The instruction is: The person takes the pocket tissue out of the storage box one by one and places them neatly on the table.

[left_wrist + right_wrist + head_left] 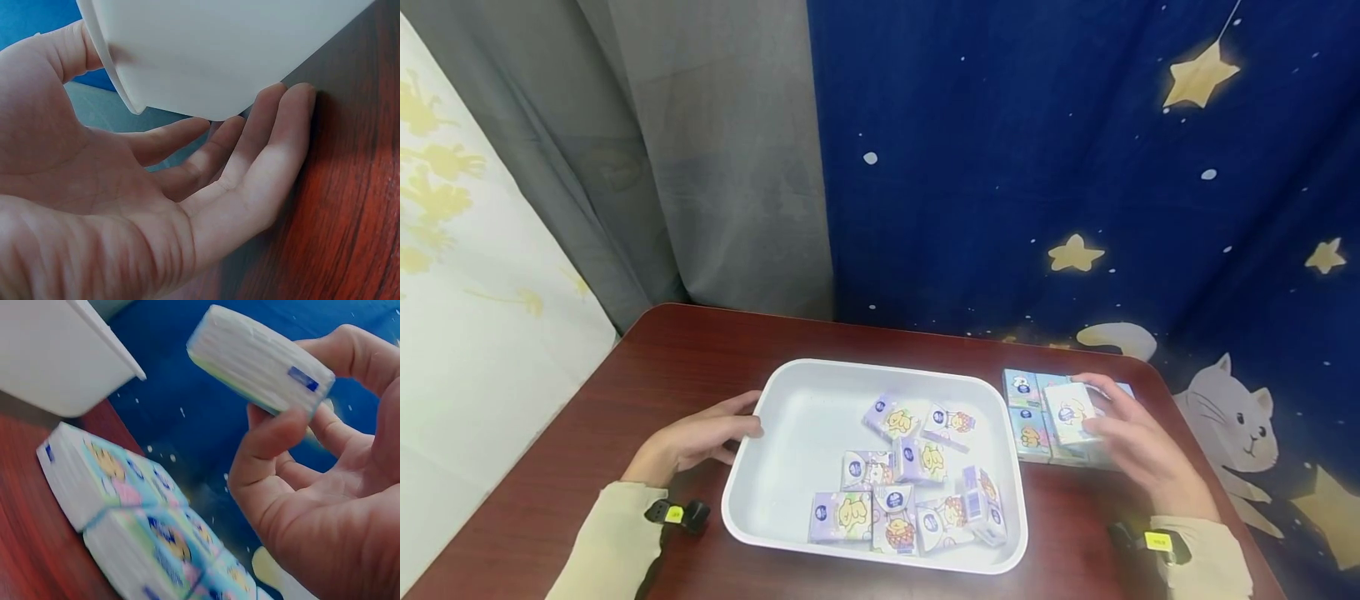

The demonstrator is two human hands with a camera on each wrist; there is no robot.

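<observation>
My left hand (711, 433) holds the left side of a white plastic tray (805, 367), thumb over the rim. In the left wrist view its fingers (269, 144) curl under the tray's lower edge. Several purple tissue packs (853, 515) lie loosely in the tray, mostly in its right half. With thumb and fingers, my right hand (1138, 446) pinches a small white tissue pack (262, 359), raised over a block of blue tissue packs (1030, 425). Those blue packs sit side by side on the table, right of the tray, and the hand partly hides them.
The dark red wooden table (647, 375) carries everything. Behind it hang a grey curtain (730, 167) and a blue star-patterned curtain (940, 208). A white cloth with yellow prints (475, 333) hangs along the left side.
</observation>
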